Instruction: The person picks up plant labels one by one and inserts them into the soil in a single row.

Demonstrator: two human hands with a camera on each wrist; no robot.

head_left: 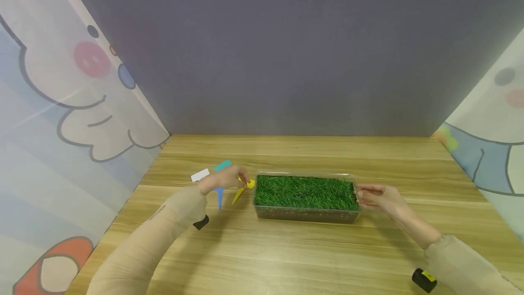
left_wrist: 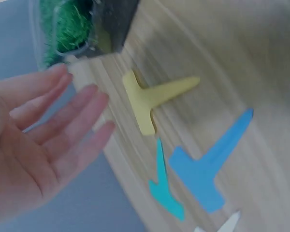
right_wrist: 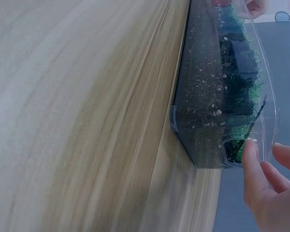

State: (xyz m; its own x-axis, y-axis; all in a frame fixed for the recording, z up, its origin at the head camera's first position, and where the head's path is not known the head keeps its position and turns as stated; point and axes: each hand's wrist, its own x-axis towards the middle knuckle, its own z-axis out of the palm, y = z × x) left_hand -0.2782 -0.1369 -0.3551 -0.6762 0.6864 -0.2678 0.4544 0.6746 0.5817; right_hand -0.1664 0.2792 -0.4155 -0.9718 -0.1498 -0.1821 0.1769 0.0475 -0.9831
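at the far left a cartoon-printed screen (head_left: 61,117) is walling off that side of the table (head_left: 286,254). just inside it, a white marker (head_left: 199,175), a teal marker (head_left: 223,165) and a blue marker (head_left: 219,197) are lying flat on the wood, close together. the left hand (head_left: 224,180) is hovering over them with its grip wide and holding nothing; in the left wrist view its fingers (left_wrist: 72,116) are spread and relaxed above the yellow marker (left_wrist: 152,99), which is lying flat just off the tray's left end. blue (left_wrist: 210,162) and teal (left_wrist: 163,186) are sitting beside it, apart from each other.

the clear tray of soil and grass (head_left: 306,196) is sitting mid-table, long side toward the person. the right hand (head_left: 378,197) is resting at its right end; from the wrist camera its fingertips (right_wrist: 253,162) are touching the thin clear rim (right_wrist: 266,87), loosely curved, steadying more than clamping.

this is looking like the reaching step: one hand bracing the tray, the other closing in on the yellow marker. the next move is probably calling for a pinch on its broad head, then tipping the pointed stem down.

there is open wood in front of the tray and behind it up to the grey back wall (head_left: 286,49). another printed screen (head_left: 491,149) is closing the right side, well apart from the tray.
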